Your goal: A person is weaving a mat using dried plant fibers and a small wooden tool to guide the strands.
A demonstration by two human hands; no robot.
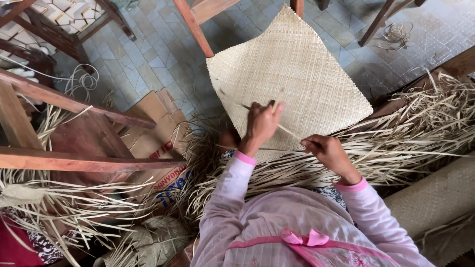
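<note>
Head view looks down on a square, pale straw-coloured woven mat spread on the grey tiled floor, and I place everything else by that mat. My left hand rests on the mat's near edge, fingers curled closed around a thin pale reed strip that runs slantwise across that edge. My right hand sits just off the mat's near corner, on its right side, pinching the lower end of the same strip between thumb and fingers. Both wrists show pink cuffs of my pale pink sleeves. A loose heap of dry straw-coloured strips lies against the mat's near and right edges, spreading under my arms. Left of the mat lies a flattened brown cardboard box, and beyond that a dark red-brown wooden frame. A red-brown wooden chair leg stands at the mat's far left edge.
</note>
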